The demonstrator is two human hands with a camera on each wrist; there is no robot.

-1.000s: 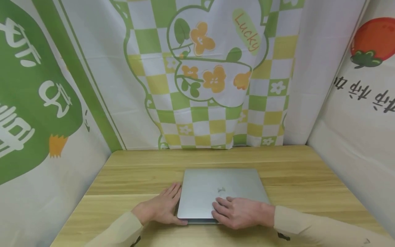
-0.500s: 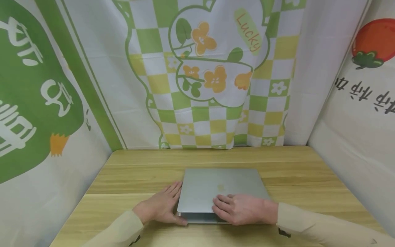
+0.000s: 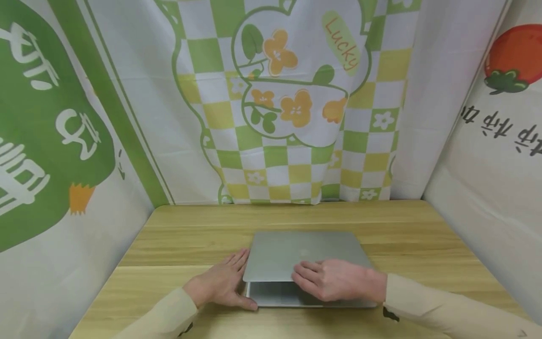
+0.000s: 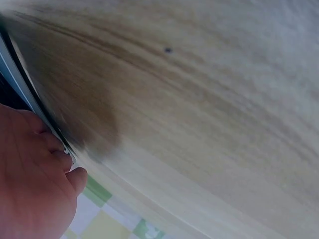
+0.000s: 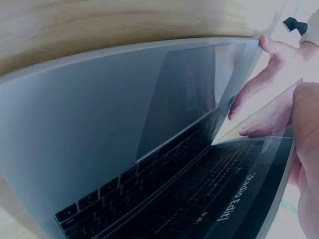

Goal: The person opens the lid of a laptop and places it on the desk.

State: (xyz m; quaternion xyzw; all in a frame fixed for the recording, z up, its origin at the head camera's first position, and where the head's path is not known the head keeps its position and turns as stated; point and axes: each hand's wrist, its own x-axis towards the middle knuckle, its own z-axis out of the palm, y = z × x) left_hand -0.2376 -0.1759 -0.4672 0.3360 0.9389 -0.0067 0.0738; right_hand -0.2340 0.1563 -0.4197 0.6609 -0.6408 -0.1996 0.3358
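Note:
A silver laptop point(image 3: 288, 249) lies partly open on the wooden table, its lid raised at the near edge. My right hand point(image 3: 334, 280) pinches the lid's near edge, with fingers on the outer face. Under the lid, the right wrist view shows the black keyboard point(image 5: 124, 184), the touchpad point(image 5: 182, 94) and a dark screen point(image 5: 249, 169) with some white text. My left hand point(image 3: 222, 282) touches the laptop's left side, fingers extended along it and the thumb at the near left corner. In the left wrist view, part of this hand point(image 4: 35, 174) shows beside the laptop edge.
The wooden table point(image 3: 190, 240) extends around the laptop on every side. Behind it hangs a green and yellow checked cloth point(image 3: 292, 155). Printed cloth walls, one on the left point(image 3: 131, 197) and one on the right point(image 3: 478, 197), flank the table.
The lid's near edge has risen from nearly closed to a wider gap, showing more of the base. My right hand has moved up with it. The left hand has stayed almost still.

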